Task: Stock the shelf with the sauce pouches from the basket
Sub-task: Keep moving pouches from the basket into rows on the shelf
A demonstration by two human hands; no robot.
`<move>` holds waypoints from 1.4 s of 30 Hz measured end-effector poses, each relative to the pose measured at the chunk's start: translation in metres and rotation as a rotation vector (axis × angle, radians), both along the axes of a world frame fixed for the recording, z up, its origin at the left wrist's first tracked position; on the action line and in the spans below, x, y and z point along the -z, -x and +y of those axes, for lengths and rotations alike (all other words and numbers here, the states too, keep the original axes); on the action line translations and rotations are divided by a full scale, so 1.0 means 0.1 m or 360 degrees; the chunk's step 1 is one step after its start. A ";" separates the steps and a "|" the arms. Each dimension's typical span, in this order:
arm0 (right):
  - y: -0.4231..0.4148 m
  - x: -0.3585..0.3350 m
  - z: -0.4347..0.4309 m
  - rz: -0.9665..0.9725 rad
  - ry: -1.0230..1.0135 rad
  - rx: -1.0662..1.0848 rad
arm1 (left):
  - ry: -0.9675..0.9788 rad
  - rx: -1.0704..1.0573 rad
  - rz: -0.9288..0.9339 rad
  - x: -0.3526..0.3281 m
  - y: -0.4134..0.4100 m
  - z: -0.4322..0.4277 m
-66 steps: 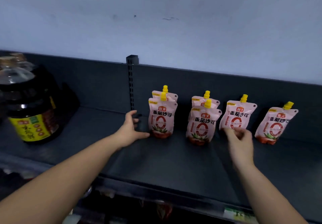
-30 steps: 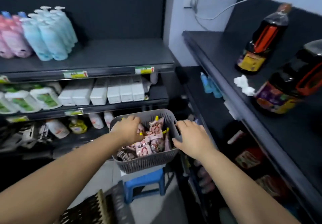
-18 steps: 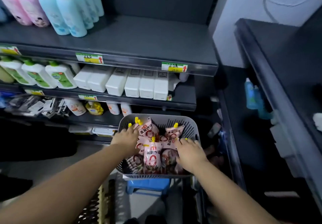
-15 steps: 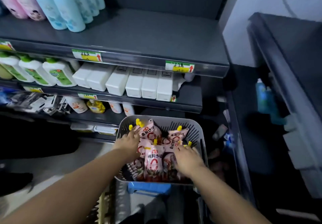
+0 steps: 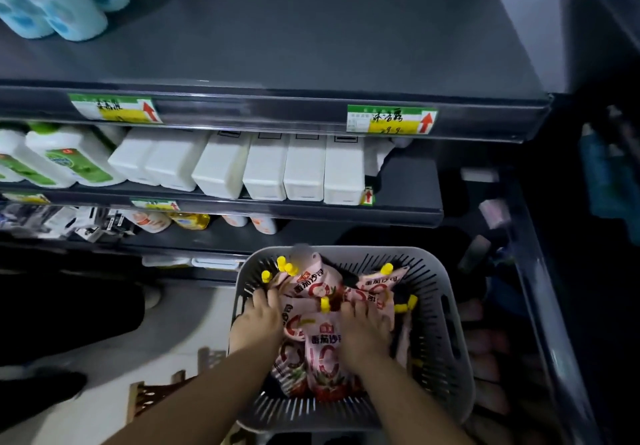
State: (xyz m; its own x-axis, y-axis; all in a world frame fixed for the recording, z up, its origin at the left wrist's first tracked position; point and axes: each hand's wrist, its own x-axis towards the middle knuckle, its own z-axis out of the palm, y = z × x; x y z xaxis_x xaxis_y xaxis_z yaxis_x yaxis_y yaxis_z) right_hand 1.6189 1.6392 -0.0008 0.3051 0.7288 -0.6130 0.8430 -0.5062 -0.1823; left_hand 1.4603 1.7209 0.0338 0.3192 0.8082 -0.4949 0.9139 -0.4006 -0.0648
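We reach both hands into the grey slotted basket (image 5: pixel 446 309), where the tomato sauce pouches (image 5: pixel 323 351) lie heaped. Our left hand (image 5: pixel 258 323) presses palm-down at the basket's left side, fingers curled into the pile; our right hand (image 5: pixel 363 328) spreads over the pouches at the basket's centre. Whether either hand has actually closed on a pouch, we cannot tell.

The risk, as we judge it, is a tangle: the pouches overlap at all angles, so lifting one by a corner could drag a neighbour over the basket's rim and drop it.

The pouches are pink and soft-sided, printed with red lettering and tomatoes at the base, each topped by a yellow screw cap (image 5: pixel 325 303). Behind the basket, white boxes (image 5: pixel 265 167) line a shelf.
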 end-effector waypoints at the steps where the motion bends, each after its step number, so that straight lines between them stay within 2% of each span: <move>1: 0.01 -0.01 0.01 0.0044 -0.0015 0.0007 | -0.0036 0.0014 0.0011 0.01 -0.01 0.00; 4: 0.05 -0.02 -0.04 0.0393 -0.0027 0.0019 | -0.0093 -0.0033 0.0006 0.04 0.00 -0.01; 7: 0.06 -0.06 -0.14 0.0814 -0.0249 0.0391 | -0.0095 -0.0006 -0.0020 -0.02 0.01 -0.02; 9: -0.01 -0.09 -0.17 0.0933 -0.0413 0.0565 | -0.0018 0.0164 0.0011 -0.09 0.03 -0.05; 12: -0.16 -0.12 -0.19 0.0995 -0.0487 0.0640 | 0.0150 0.0319 -0.0099 -0.28 -0.01 0.02; 14: -0.22 -0.15 -0.18 0.0972 -0.0459 0.0485 | 0.0164 0.0525 -0.0111 -0.41 -0.11 0.11; 18: -0.18 -0.19 -0.12 0.0918 -0.0551 -0.0033 | 0.0165 0.1055 -0.0129 -0.72 -0.40 0.27; 21: -0.09 -0.25 -0.12 0.0998 -0.0687 0.0058 | 0.0217 0.1191 -0.0325 -0.93 -0.55 0.35; 23: -0.08 -0.34 -0.12 0.0988 -0.0754 0.0284 | 0.0300 0.0996 -0.0689 -0.99 -0.58 0.40; 24: -0.09 -0.40 -0.14 0.1031 -0.0762 0.0440 | 0.0376 0.0752 -0.0969 -0.99 -0.57 0.41; 26: -0.15 -0.53 -0.16 0.1161 -0.0724 0.0746 | 0.0741 -0.0015 -0.1611 -0.99 -0.55 0.38; 27: -0.20 -0.60 -0.18 0.1207 -0.0708 0.0858 | 0.0996 -0.0398 -0.1835 -1.00 -0.53 0.37; 28: -0.27 -0.67 -0.20 0.1253 -0.0719 0.0958 | 0.1232 -0.0658 -0.1914 -0.98 -0.51 0.36; 29: -0.33 -0.75 -0.22 0.1315 -0.0744 0.1041 | 0.1435 -0.0772 -0.1853 -0.93 -0.50 0.35; 32: -0.48 -1.03 -0.27 0.1610 -0.0779 0.1264 | 0.1840 -0.0907 -0.1571 -0.80 -0.50 0.29; 34: -0.52 -1.21 -0.28 0.1826 -0.0815 0.1453 | 0.1997 -0.0994 -0.1585 -0.75 -0.56 0.30; 36: -0.54 -1.39 -0.27 0.1941 -0.0909 0.1594 | 0.2080 -0.0854 -0.1645 -0.82 -0.68 0.32; 37: -0.54 -1.49 -0.26 0.1963 -0.0966 0.1625 | 0.2065 -0.0747 -0.1668 -0.89 -0.73 0.32; 41: -0.52 -1.89 -0.30 0.1888 -0.1257 0.1697 | 0.1576 -0.0456 -0.1766 -1.15 -0.91 0.31; 42: -0.53 -1.94 -0.31 0.1833 -0.1343 0.1754 | 0.1544 -0.0406 -0.1799 -1.18 -0.94 0.31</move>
State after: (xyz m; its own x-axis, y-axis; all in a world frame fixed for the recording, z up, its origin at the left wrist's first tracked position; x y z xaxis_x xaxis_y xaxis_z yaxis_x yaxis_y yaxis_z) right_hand 1.6715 1.6079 0.1935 0.5480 0.7017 -0.4553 -0.5038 -0.1576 -0.8493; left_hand 1.5543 1.7524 0.1515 0.7915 0.4126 -0.4509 0.3504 0.2981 0.8879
